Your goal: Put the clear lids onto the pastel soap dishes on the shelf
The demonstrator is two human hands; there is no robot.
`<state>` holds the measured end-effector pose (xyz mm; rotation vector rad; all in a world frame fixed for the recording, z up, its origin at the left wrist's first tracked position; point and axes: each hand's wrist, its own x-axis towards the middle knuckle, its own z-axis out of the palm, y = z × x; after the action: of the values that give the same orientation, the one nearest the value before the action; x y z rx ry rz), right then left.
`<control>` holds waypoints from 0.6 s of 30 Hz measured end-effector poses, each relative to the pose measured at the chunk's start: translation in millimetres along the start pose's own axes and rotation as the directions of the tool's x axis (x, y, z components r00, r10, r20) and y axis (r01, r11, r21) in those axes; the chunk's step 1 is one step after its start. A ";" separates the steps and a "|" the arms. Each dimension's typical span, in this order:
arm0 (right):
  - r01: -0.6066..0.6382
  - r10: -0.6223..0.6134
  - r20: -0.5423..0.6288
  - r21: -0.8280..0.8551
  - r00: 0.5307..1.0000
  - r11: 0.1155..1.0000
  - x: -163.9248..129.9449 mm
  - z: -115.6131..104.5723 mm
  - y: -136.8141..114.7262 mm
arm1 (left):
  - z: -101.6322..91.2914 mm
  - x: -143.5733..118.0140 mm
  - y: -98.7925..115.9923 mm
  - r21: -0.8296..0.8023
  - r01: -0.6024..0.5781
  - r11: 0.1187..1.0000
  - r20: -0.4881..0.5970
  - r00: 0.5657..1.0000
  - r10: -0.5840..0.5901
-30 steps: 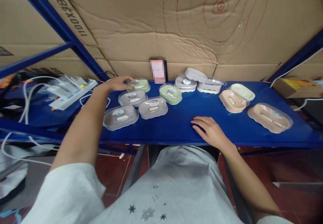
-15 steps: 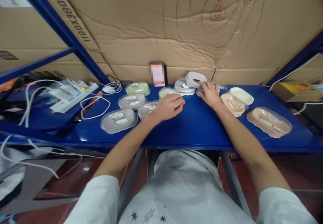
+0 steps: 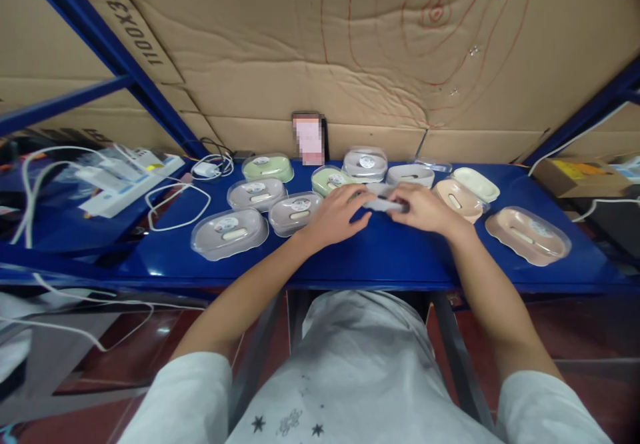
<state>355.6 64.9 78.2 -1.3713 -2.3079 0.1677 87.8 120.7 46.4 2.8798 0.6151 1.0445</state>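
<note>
Both hands meet over the middle of the blue shelf point(image 3: 380, 257). My left hand point(image 3: 334, 216) and my right hand point(image 3: 423, 207) each grip one end of a pale grey soap-dish part point(image 3: 383, 200), held just above the shelf. Behind it rest a green lidded soap dish point(image 3: 329, 179) and a white dish base point(image 3: 410, 175). A clear lid point(image 3: 433, 165) lies at the back, beside the white base.
Three grey lidded soap dishes point(image 3: 229, 232) sit left of my hands, and another green one point(image 3: 267, 167) is behind them. Pink dishes point(image 3: 528, 234) and a cream one point(image 3: 476, 183) lie to the right. A power strip with cables point(image 3: 131, 176) is far left. Cardboard backs the shelf.
My right hand lifted the grey part from the back of the shelf and drew it toward me. My left hand moved right from the green dish and took its other end.
</note>
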 end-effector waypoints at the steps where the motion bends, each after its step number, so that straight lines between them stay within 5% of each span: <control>1: 0.003 -0.005 0.068 0.034 0.998 0.999 -2.3 4.3 -4.8 | 1.6 -0.9 0.5 -0.011 -0.023 1.000 0.042 0.999 0.023; 4: -0.006 -0.030 0.210 0.172 0.977 0.985 -5.2 11.6 -11.1 | 8.9 -4.3 -3.6 -0.055 -0.109 0.993 0.226 0.967 0.118; 6: 0.001 -0.033 0.143 0.219 0.989 0.976 -4.3 10.4 -5.7 | 13.5 -6.3 -7.5 -0.086 -0.135 0.987 0.306 0.939 0.155; 10: -0.127 0.124 -0.189 -0.007 0.974 0.992 -3.5 6.7 28.4 | 14.0 -7.5 -8.0 -0.103 -0.143 0.984 0.322 0.932 0.169; 13: -0.291 0.260 -0.181 -0.174 0.949 0.941 -7.2 8.8 57.8 | 8.9 -6.5 -4.0 -0.112 -0.142 0.984 0.330 0.928 0.171; 18: -0.295 0.273 -0.137 -0.183 0.952 0.938 -8.5 9.3 72.9 | 3.8 -4.7 -0.1 -0.106 -0.141 0.984 0.349 0.922 0.170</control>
<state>413.6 95.1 43.6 -1.7693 -2.0715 -0.0546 86.8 119.5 40.5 2.9732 0.3183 0.5129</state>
